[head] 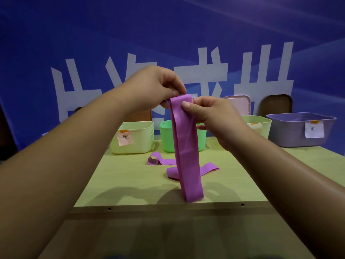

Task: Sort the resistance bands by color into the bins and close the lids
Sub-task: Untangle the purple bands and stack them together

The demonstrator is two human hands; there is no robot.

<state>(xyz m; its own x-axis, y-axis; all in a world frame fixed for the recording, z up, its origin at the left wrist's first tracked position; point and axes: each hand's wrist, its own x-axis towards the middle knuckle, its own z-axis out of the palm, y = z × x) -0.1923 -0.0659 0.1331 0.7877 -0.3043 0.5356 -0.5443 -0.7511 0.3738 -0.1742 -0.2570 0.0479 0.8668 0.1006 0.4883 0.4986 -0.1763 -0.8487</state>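
Both hands pinch the purple band (186, 146) at its top — left hand (160, 88), right hand (209, 116) — its long axis hanging vertical above the tabletop (130, 184); the purple bin (298, 129) sits far right, nearer the right hand.

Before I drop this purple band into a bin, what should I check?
1. Grip: left hand and right hand both pinch the top edge of the held band: ok.
2. Its lower end clear of the table: cannot tell.
3. The greyish-purple bin open, no lid on it: ok.
4. Its white label readable: cannot tell, blurred.
5. Other bands sorted: not ok; curled band and flat band lie on the table.
6. Lids on: not ok; pink lid and brown lid lean on the wall.
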